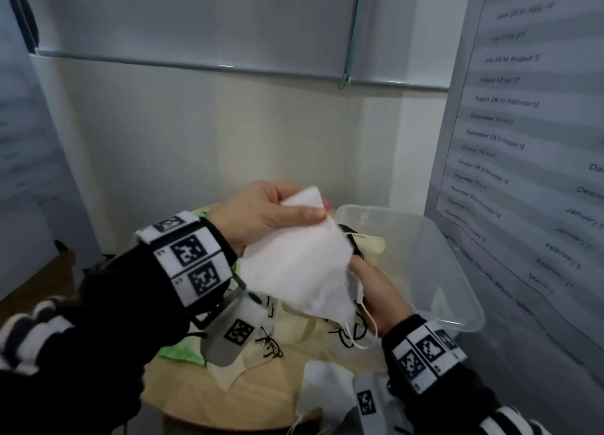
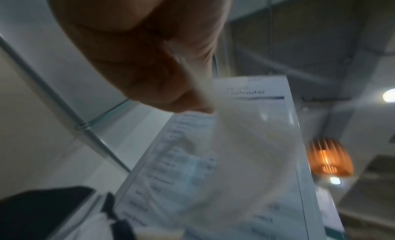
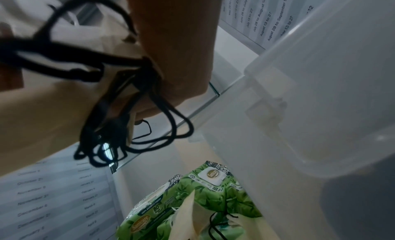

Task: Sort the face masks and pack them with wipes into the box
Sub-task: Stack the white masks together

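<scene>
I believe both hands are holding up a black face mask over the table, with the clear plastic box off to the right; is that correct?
Not quite: the face mask held up is white, not black; only some ear loops in the right wrist view are black. The head view shows it, with the left hand pinching its top corner and the right hand at its lower edge. The clear plastic box is indeed to the right.

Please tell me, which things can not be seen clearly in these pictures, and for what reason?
- Right hand, head view: its fingers are hidden behind the white mask.
- Box floor, head view: hidden by hands and mask.
- Left wrist view: the mask is motion-blurred.
- Wipes packs, right wrist view: cut off by the bottom edge.
</scene>
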Tool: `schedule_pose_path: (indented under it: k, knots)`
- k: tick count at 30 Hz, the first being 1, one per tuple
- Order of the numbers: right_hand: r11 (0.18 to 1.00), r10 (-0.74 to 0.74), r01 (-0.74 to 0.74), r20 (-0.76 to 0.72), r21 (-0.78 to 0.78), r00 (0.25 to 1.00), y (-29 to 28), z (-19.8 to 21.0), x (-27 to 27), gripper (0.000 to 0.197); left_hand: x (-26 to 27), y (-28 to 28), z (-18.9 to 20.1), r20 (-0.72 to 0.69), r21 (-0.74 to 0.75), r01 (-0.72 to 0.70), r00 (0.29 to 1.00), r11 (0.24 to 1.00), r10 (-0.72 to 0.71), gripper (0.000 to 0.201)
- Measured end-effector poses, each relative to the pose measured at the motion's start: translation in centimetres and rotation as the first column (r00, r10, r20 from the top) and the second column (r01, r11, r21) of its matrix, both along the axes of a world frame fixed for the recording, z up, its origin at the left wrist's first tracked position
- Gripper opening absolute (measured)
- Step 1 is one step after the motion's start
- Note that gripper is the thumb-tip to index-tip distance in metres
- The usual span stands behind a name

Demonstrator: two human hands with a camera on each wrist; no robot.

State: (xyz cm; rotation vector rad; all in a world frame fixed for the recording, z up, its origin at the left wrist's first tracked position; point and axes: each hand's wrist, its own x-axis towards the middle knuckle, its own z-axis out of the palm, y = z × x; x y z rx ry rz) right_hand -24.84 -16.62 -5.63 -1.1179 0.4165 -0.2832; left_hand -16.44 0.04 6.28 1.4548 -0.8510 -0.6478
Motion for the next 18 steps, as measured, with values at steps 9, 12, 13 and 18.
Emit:
schedule_pose_path:
  k: [9,12,13,18]
  knots:
    - [0.993,0.1,-0.1,0.012,0.07,0.995,1.2,1.6,1.1,0.056,0.9,-2.3,-2.1,0.548,0.211,-0.272,0.828,0.939,0.117,0.017]
    - [0.988,0.131,-0.135,0.051,0.081,0.99,1.0,1.6,1.0,0.056,1.1,-1.9,-2.1,0.515,0.21,-0.2,0.854,0.957,0.065,0.017]
    - [0.986,0.135,-0.14,0.063,0.088,0.989,1.0,1.7,1.0,0.055,1.1,-1.8,-2.1,0.488,0.196,-0.184,0.87,0.963,0.067,0.022]
    - [0.979,0.139,-0.149,0.079,0.14,0.987,1.6,2.6,1.4,0.042,0.9,-3.0,-2.4,0.466,0.07,-0.264,0.861,0.962,0.203,0.03]
